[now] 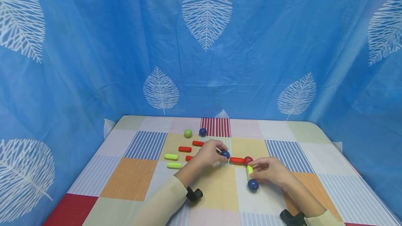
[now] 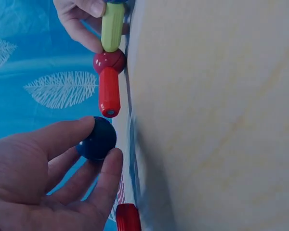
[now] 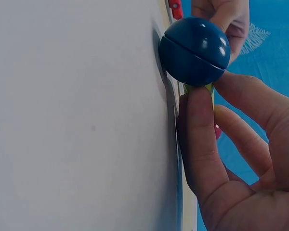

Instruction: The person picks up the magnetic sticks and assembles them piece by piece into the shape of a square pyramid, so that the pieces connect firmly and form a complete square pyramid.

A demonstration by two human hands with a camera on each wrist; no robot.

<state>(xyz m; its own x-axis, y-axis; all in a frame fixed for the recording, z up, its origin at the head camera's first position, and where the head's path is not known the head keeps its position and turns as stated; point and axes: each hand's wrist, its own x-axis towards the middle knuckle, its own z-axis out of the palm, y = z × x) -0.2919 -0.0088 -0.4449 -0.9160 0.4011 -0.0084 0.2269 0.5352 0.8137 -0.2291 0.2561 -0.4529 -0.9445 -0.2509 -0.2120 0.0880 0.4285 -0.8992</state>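
My left hand pinches a dark blue ball between thumb and fingers, just off the free end of a red stick. In the left wrist view a small gap separates this ball from the red stick. The stick joins a red ball, from which a lime green stick runs toward me to a second blue ball. My right hand pinches the green stick. In the right wrist view that blue ball hides most of the stick.
Loose pieces lie left of my hands on the patchwork cloth: a green ball, a blue ball, red sticks and two green sticks. A blue leaf-print curtain surrounds the table on three sides.
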